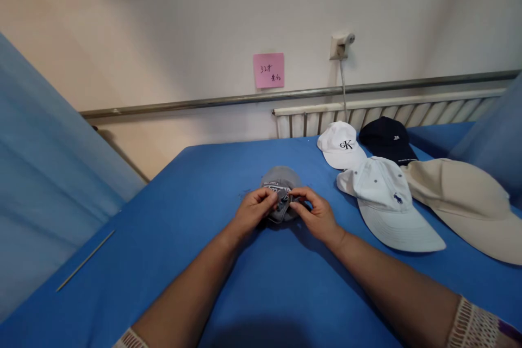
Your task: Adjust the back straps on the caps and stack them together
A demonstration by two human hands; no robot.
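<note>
A grey cap point(280, 178) lies on the blue-covered table point(171, 228) in front of me, its back facing me. My left hand point(253, 211) pinches the left side of the cap's back strap, fingers closed. My right hand point(315, 212) pinches the right side of the same strap, fingers closed too. Both hands meet at the strap, and part of it is hidden under my fingers.
Several other caps lie at the right: a white one with a black logo point(341, 144), a dark navy one point(386, 138), a white one with a small emblem point(387, 201) and a beige one point(465, 201). A thin stick point(85, 260) lies at the left. A pink note point(268, 70) hangs on the wall.
</note>
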